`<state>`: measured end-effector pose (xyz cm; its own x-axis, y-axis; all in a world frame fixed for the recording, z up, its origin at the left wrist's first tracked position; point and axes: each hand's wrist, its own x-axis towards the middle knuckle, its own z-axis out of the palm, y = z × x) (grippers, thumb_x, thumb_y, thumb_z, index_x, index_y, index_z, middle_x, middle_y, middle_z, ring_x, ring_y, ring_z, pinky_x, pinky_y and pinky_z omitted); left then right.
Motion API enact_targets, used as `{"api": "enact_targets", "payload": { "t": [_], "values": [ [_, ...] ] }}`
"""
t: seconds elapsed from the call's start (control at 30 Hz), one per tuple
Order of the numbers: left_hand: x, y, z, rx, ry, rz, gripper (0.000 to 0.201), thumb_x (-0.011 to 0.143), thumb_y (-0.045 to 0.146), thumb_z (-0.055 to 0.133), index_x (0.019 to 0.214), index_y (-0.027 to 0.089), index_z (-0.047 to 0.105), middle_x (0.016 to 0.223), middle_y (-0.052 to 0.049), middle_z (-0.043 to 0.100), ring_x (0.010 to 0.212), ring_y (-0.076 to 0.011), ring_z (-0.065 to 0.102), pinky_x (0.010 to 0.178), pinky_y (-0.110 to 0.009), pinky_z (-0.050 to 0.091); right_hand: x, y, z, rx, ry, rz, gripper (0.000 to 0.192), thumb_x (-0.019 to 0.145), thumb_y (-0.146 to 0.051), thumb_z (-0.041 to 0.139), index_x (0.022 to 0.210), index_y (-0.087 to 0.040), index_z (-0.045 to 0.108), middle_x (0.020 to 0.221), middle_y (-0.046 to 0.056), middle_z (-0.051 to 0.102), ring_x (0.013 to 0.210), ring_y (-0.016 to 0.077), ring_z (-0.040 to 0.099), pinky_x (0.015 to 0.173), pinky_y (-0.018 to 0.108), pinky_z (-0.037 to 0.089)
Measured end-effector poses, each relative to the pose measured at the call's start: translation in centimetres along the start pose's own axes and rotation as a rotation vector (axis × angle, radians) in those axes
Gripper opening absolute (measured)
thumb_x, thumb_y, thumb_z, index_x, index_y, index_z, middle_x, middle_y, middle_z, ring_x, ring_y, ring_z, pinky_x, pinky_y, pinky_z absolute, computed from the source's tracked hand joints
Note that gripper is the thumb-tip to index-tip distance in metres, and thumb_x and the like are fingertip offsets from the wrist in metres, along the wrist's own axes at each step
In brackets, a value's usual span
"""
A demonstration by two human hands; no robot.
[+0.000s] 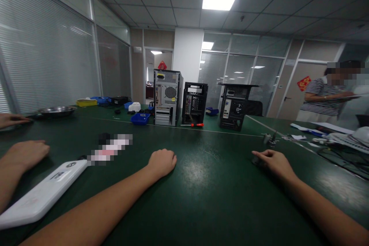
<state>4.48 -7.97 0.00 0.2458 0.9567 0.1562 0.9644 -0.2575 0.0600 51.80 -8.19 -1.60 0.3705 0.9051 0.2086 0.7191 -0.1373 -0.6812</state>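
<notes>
My left hand (162,162) rests on the green table (207,184) as a loose fist and holds nothing. My right hand (272,161) lies knuckles up farther right, fingers curled in, its fingertips at a small dark spot on the table that I cannot make out. Three computer cases stand upright beyond my hands: a silver one (167,97), a small black one (195,102) and a black one (236,106) with its lid askew. A red-handled screwdriver (197,125) lies in front of the middle case.
A long white panel (43,194) lies at the left by another person's fist (25,153); a second hand of theirs (11,120) is farther back. There is a metal tray (56,111), a blue bin (140,118), and cables and papers (340,138) at right, where a person in stripes (323,98) stands.
</notes>
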Motion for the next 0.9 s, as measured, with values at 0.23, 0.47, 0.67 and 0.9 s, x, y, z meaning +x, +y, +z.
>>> {"api": "enact_targets", "payload": {
  "t": [0.23,0.47,0.67,0.9],
  "values": [
    [-0.1,0.2,-0.1,0.013,0.001,-0.001,0.047,0.094,0.043,0.034,0.091,0.016,0.073,0.095,-0.017,0.072,0.085,-0.0281,0.069,0.078,-0.040,0.052,-0.6,-0.2,-0.2,0.003,-0.184,-0.236,0.061,0.066,-0.058,0.071,0.114,-0.020,0.068,0.116,0.010,0.070,0.107,0.0274,0.065,0.095,0.039,0.049],
    [-0.2,0.1,-0.3,-0.032,0.003,0.012,0.043,0.095,0.043,0.037,0.087,0.017,0.071,0.090,-0.014,0.071,0.081,-0.0264,0.068,0.073,-0.037,0.051,-1.7,-1.1,0.3,-0.053,-0.205,-0.375,0.052,0.078,-0.047,0.063,0.124,-0.023,0.063,0.123,0.008,0.067,0.115,0.0265,0.061,0.104,0.043,0.044],
    [-0.8,1.5,-0.3,-0.215,0.071,0.149,0.033,0.094,0.045,0.044,0.095,0.023,0.068,0.087,-0.006,0.071,0.077,-0.0217,0.066,0.066,-0.030,0.046,-6.7,-8.6,2.6,-0.067,-0.260,-0.610,0.046,0.091,-0.043,0.051,0.132,-0.025,0.058,0.123,0.008,0.061,0.108,0.0216,0.061,0.096,0.040,0.049],
    [-3.0,4.5,-0.7,-0.426,0.033,0.475,0.034,0.097,0.049,0.043,0.105,0.024,0.065,0.085,0.000,0.070,0.076,-0.0167,0.063,0.065,-0.026,0.041,-14.4,-15.7,6.1,-0.199,-0.311,-0.965,0.042,0.092,-0.022,0.051,0.133,-0.031,0.057,0.120,0.007,0.057,0.106,0.0190,0.058,0.091,0.036,0.051]
  ]
}}
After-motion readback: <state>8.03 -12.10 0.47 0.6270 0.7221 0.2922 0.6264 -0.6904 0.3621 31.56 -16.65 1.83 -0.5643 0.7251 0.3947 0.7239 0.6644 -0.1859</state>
